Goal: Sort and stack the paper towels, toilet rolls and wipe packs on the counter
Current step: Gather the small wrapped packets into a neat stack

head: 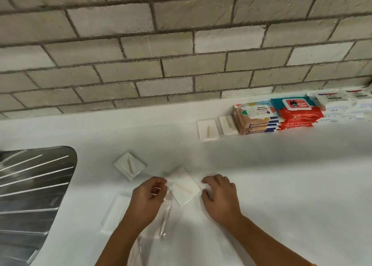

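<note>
napkin pack: flat white square (186,189) on the desk (281,175), lying between both hands, rotated so a corner points away from the person; a thin pale stick shows inside.
left hand: (148,197) at the pack's left edge, fingers (159,186) curled together, apparently pinching the clear wrap; grip not fully visible.
right hand: (220,197) at the pack's right corner, fingers (209,180) bent and slightly apart, tips touching or just beside the edge, can't tell which.
nearer hand: about equal, pack sits dead centre.
loose wrap: clear plastic (163,223) trailing toward the person under the left hand.
other packs: one (129,165) just beyond to the left, another (114,211) left of the left wrist.
sorted row: two matching packs (208,129), then stacks of wipes (259,118), far right along the wall.
next, my guess: lift and carry right to that row.
</note>
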A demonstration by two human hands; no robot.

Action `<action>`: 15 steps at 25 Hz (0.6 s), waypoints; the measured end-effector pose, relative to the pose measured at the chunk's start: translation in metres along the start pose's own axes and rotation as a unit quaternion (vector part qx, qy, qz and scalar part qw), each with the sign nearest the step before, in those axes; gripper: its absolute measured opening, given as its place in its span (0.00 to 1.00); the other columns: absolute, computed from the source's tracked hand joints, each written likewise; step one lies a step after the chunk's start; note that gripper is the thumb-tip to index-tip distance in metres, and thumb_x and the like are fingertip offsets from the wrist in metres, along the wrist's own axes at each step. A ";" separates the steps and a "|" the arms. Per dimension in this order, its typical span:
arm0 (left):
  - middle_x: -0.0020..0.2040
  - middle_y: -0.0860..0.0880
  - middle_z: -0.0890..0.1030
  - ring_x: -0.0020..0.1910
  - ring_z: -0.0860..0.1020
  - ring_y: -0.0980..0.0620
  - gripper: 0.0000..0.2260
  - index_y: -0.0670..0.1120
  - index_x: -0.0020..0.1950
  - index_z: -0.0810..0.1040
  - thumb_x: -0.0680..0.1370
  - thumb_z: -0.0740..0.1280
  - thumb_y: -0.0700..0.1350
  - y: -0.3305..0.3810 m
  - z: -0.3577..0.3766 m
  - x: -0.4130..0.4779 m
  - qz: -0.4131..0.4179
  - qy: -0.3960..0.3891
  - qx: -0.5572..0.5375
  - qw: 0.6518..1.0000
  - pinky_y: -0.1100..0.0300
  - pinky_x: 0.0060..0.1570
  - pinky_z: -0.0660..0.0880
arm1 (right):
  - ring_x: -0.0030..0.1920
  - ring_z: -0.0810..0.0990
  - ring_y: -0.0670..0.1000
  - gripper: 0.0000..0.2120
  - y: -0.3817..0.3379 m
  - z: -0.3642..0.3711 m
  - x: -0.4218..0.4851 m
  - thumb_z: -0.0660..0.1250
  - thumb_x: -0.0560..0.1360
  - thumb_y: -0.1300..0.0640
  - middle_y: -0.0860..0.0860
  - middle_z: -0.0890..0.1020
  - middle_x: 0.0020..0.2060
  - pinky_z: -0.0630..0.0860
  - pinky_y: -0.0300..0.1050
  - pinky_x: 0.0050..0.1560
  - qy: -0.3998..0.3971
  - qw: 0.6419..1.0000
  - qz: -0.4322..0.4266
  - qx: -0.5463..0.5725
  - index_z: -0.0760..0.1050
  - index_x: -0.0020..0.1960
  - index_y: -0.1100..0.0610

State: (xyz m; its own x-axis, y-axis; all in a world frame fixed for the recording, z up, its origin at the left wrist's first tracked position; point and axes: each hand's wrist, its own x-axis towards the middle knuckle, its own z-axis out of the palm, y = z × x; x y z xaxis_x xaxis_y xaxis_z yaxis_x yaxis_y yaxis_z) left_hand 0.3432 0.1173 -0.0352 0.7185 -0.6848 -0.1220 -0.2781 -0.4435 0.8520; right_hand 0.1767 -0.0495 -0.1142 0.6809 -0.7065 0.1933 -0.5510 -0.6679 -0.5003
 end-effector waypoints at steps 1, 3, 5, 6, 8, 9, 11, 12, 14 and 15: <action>0.42 0.61 0.83 0.42 0.82 0.57 0.08 0.54 0.47 0.82 0.78 0.70 0.40 -0.006 -0.006 -0.009 -0.001 0.024 0.018 1.000 0.68 0.41 0.78 | 0.52 0.78 0.52 0.15 -0.010 0.002 -0.009 0.67 0.70 0.51 0.46 0.79 0.52 0.74 0.48 0.51 -0.013 1.000 -0.018 0.006 0.79 0.57 0.47; 0.38 0.58 0.82 0.40 0.81 0.58 0.08 0.53 0.45 0.82 0.76 0.71 0.39 -0.017 -0.019 -0.026 0.003 0.044 0.080 0.996 0.70 0.39 0.75 | 0.58 0.74 0.51 0.18 -0.024 0.005 -0.026 0.66 0.72 0.49 0.48 0.76 0.58 0.73 0.47 0.55 -0.030 0.998 -0.061 0.017 0.77 0.62 0.46; 0.35 0.55 0.82 0.40 0.80 0.58 0.08 0.52 0.42 0.82 0.75 0.72 0.38 -0.028 -0.033 -0.039 -0.006 0.044 0.126 0.991 0.70 0.39 0.74 | 0.65 0.72 0.52 0.21 -0.031 0.006 -0.038 0.65 0.75 0.47 0.50 0.74 0.66 0.71 0.50 0.60 -0.063 0.991 -0.116 -0.005 0.74 0.68 0.45; 0.36 0.55 0.82 0.40 0.79 0.57 0.09 0.53 0.41 0.81 0.74 0.73 0.39 -0.034 -0.041 -0.045 -0.013 0.038 0.145 0.989 0.69 0.39 0.74 | 0.68 0.71 0.53 0.22 -0.032 0.006 -0.040 0.64 0.77 0.45 0.51 0.73 0.70 0.70 0.52 0.62 -0.081 0.986 -0.145 -0.023 0.73 0.70 0.43; 0.37 0.56 0.81 0.39 0.79 0.57 0.10 0.58 0.40 0.79 0.72 0.76 0.43 -0.046 -0.059 -0.058 -0.016 0.008 0.197 0.980 0.70 0.38 0.71 | 0.72 0.69 0.54 0.23 -0.033 0.006 -0.039 0.61 0.79 0.43 0.52 0.70 0.75 0.67 0.55 0.65 -0.107 0.977 -0.177 -0.055 0.70 0.73 0.41; 0.39 0.58 0.80 0.40 0.78 0.58 0.10 0.59 0.41 0.78 0.70 0.78 0.48 -0.052 -0.068 -0.064 -0.016 -0.021 0.226 0.974 0.70 0.39 0.71 | 0.73 0.67 0.55 0.23 -0.034 0.006 -0.037 0.60 0.79 0.42 0.52 0.69 0.76 0.65 0.56 0.66 -0.117 0.974 -0.182 -0.068 0.70 0.74 0.40; 0.45 0.62 0.80 0.46 0.77 0.61 0.17 0.62 0.48 0.78 0.64 0.79 0.61 -0.060 -0.083 -0.076 -0.029 -0.096 0.267 0.959 0.67 0.46 0.73 | 0.75 0.66 0.56 0.23 -0.036 0.006 -0.035 0.58 0.80 0.40 0.52 0.69 0.76 0.63 0.56 0.68 -0.128 0.970 -0.183 -0.091 0.69 0.74 0.39; 0.49 0.64 0.78 0.51 0.76 0.63 0.25 0.63 0.53 0.78 0.59 0.79 0.66 -0.063 -0.087 -0.080 -0.040 -0.135 0.275 0.951 0.65 0.51 0.73 | 0.75 0.66 0.55 0.23 -0.037 0.006 -0.034 0.58 0.80 0.40 0.52 0.69 0.76 0.62 0.56 0.69 -0.132 0.970 -0.182 -0.098 0.69 0.74 0.39; 0.57 0.67 0.73 0.59 0.72 0.63 0.36 0.64 0.59 0.75 0.53 0.79 0.67 -0.065 -0.090 -0.085 -0.057 -0.184 0.277 0.941 0.63 0.59 0.72 | 0.75 0.66 0.55 0.23 -0.038 0.005 -0.034 0.57 0.80 0.39 0.51 0.69 0.76 0.62 0.56 0.69 -0.135 0.969 -0.177 -0.103 0.70 0.74 0.38; 0.58 0.67 0.72 0.61 0.71 0.62 0.38 0.64 0.61 0.73 0.53 0.81 0.65 -0.065 -0.088 -0.086 -0.058 -0.192 0.269 0.942 0.63 0.60 0.72 | 0.75 0.66 0.54 0.22 -0.038 0.005 -0.034 0.57 0.80 0.39 0.50 0.69 0.76 0.62 0.56 0.69 -0.134 0.970 -0.176 -0.104 0.70 0.74 0.38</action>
State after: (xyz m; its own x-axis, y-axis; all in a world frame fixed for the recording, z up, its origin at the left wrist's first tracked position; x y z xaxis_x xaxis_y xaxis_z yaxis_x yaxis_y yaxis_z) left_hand 0.3558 0.2565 -0.0353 0.5097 -0.7261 -0.4615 -0.5680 -0.6869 0.4534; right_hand 0.1766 0.0013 -0.1057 0.9297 -0.3592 0.0811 -0.3286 -0.9087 -0.2575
